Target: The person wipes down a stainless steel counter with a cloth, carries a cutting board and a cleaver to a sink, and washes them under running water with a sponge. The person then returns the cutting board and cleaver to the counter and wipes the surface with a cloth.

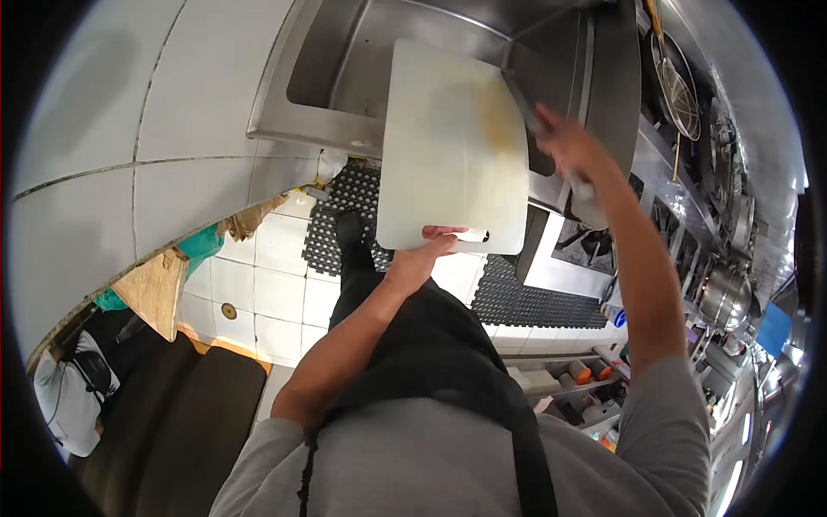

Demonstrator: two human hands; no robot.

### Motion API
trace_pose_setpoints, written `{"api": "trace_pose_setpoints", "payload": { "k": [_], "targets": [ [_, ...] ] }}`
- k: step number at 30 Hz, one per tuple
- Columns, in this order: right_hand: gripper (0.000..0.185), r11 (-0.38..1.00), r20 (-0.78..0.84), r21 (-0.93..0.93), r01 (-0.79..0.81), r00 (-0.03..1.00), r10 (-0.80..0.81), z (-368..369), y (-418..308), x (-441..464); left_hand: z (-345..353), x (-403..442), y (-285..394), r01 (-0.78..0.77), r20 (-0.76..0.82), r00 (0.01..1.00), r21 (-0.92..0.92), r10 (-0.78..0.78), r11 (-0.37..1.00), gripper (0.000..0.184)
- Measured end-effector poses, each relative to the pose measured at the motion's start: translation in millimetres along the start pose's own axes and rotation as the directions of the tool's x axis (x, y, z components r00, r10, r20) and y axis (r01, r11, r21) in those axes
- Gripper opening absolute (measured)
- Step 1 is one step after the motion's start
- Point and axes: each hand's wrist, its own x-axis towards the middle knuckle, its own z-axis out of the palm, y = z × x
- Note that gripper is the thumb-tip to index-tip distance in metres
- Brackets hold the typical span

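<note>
A large white cutting board [448, 164] with a yellowish stain near its upper right is held over the front edge of a metal sink [345, 77]. My left hand [424, 258] grips it at the near edge, fingers through the handle slot. Beside the board's right edge, my right hand [573, 151] is closed on a knife, partly blurred by motion. The dark blade [525, 105] touches or lies very close to the board's upper right edge; which of the two I cannot tell.
White tiled wall at left, with a wooden piece [153, 293] along its edge. Right of the sink are a stove [586, 246], a hanging strainer [678, 95] and a metal pot [725, 297]. Black perforated mats [543, 297] lie on the floor. Another person [73, 392] is at lower left.
</note>
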Motion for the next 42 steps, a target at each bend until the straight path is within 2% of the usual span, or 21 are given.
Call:
{"api": "trace_pose_setpoints", "payload": {
  "k": [3, 4, 5, 6, 9, 10, 12, 13, 15, 17, 19, 20, 22, 25, 29, 31, 32, 33, 36, 39, 42],
  "targets": [
    [0.078, 0.961, -0.007, 0.276, -0.029, 0.999, 0.032, -16, -21, 41, -14, 2, -23, -0.076, 0.000, 0.997, 0.075, 0.076, 0.994, 0.015],
    [0.078, 0.945, -0.013, 0.327, -0.024, 0.999, 0.030, -11, -25, 28, -2, -2, -4, 0.045, -0.021, 0.999, -0.074, -0.046, 0.996, 0.016],
    [0.079, 0.927, -0.022, 0.373, -0.016, 0.999, 0.026, -7, -28, 12, -4, -2, -8, 0.028, -0.010, 1.000, -0.039, -0.029, 0.999, 0.017],
    [0.080, 0.971, -0.072, 0.234, 0.047, 0.997, -0.030, 0, -15, -3, -9, 0, -13, 0.007, 0.005, 1.000, -0.004, -0.007, 1.000, 0.018],
    [0.078, 0.998, -0.112, 0.063, -0.027, 0.993, 0.034, 37, -2, -107, -3, 1, -6, 0.008, -0.009, 1.000, 0.022, -0.007, 1.000, 0.019],
    [0.069, 0.966, 0.056, 0.026, -0.256, 0.966, 0.254, 35, -32, -152, 0, 0, -4, 0.026, -0.028, 0.999, 0.019, -0.025, 1.000, 0.019],
    [0.067, 0.963, 0.050, -0.058, -0.264, 0.962, 0.267, 59, -33, -213, -1, -1, -7, 0.020, -0.018, 1.000, -0.014, -0.020, 1.000, 0.020],
    [0.069, 0.974, 0.150, 0.026, -0.227, 0.964, 0.220, 62, -24, -235, -1, 0, -7, 0.016, -0.013, 1.000, -0.027, -0.017, 0.999, 0.021],
    [0.073, 1.000, 0.075, 0.006, -0.011, 0.997, 0.011, 67, -16, -240, 1, 0, 0, 0.010, 0.000, 1.000, -0.045, -0.010, 0.999, 0.022],
    [0.079, 0.982, 0.020, -0.186, -0.017, 1.000, 0.021, 56, 2, -179, -6, 0, -1, -0.028, 0.022, 0.999, -0.001, 0.028, 1.000, 0.022],
    [0.073, 0.989, 0.036, -0.139, 0.042, 0.999, -0.037, 8, -38, -99, -18, 8, -11, -0.092, 0.067, 0.994, 0.097, 0.086, 0.991, 0.023],
    [0.074, 0.987, 0.118, -0.158, 0.033, 0.993, -0.014, -11, -55, -53, -17, 7, -13, -0.165, 0.057, 0.985, 0.083, 0.161, 0.983, 0.019],
    [0.078, 0.953, 0.196, -0.273, 0.131, 0.977, -0.079, -36, -72, 36, -3, -1, -2, -0.095, -0.021, 0.995, 0.026, 0.096, 0.995, 0.013],
    [0.077, 0.989, 0.006, -0.112, 0.102, 0.995, -0.102, -10, -72, 55, -3, 1, 2, -0.027, -0.037, 0.999, 0.025, 0.028, 0.999, 0.014],
    [0.074, 0.972, -0.219, -0.080, 0.221, 0.947, -0.234, 43, -17, -29, -12, 2, 1, -0.022, 0.023, 1.000, 0.199, 0.017, 0.980, 0.017],
    [0.073, 0.998, -0.087, -0.033, -0.054, 0.995, 0.051, 60, -26, -128, -14, 1, 2, -0.008, 0.040, 0.999, 0.244, -0.002, 0.970, 0.016],
    [0.073, 0.995, -0.071, -0.042, -0.096, 0.993, 0.093, 75, -18, -171, -14, 0, 3, -0.011, 0.059, 0.998, 0.245, -0.004, 0.969, 0.016],
    [0.069, 0.994, -0.148, 0.032, 0.101, 0.984, -0.095, 99, 10, -204, -14, 0, 5, -0.016, 0.077, 0.997, 0.246, -0.003, 0.969, 0.016],
    [0.065, 1.000, -0.052, 0.004, -0.024, 0.998, 0.024, 121, 7, -287, -14, 0, 3, -0.053, 0.105, 0.994, 0.196, 0.032, 0.979, 0.015],
    [0.062, 1.000, -0.033, -0.006, -0.016, 0.999, 0.015, 125, 5, -301, -15, 3, -3, -0.051, 0.114, 0.993, 0.184, 0.030, 0.982, 0.016],
    [0.059, 0.998, -0.022, -0.065, 0.006, 1.000, -0.007, 107, -9, -234, -11, 1, 9, 0.052, 0.067, 0.995, 0.275, -0.073, 0.960, 0.018]
  ]
}}
